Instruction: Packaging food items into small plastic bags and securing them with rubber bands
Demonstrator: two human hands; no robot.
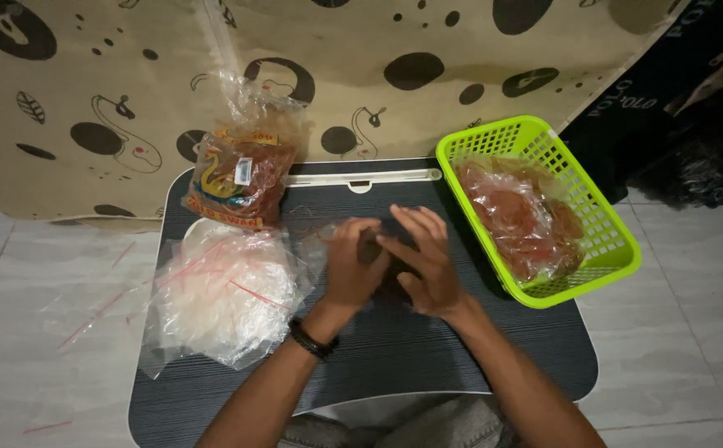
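Setting: a person sits at a dark lap table (395, 348) on a pale tiled floor, seen from above, with a spotted tan cloth (129, 91) hanging behind.
Left hand (351, 264): wears a dark wristband (312, 340); fingers curled inward over a small clear plastic bag (316, 241) at the table's middle, though whether they pinch it cannot be told.
Right hand (424, 261): fingers spread and slightly bent, fingertips meeting the left hand; what lies beneath is hidden.
Left of the hands: a stack of clear plastic bags with red strips (220, 294), touching the left hand's side.
Far-left corner: an opened printed bag of reddish-brown rubber bands (241, 174).
Right edge: a lime-green basket (598, 211) holding filled clear packets of reddish-brown contents (519, 220), just beside the right hand.
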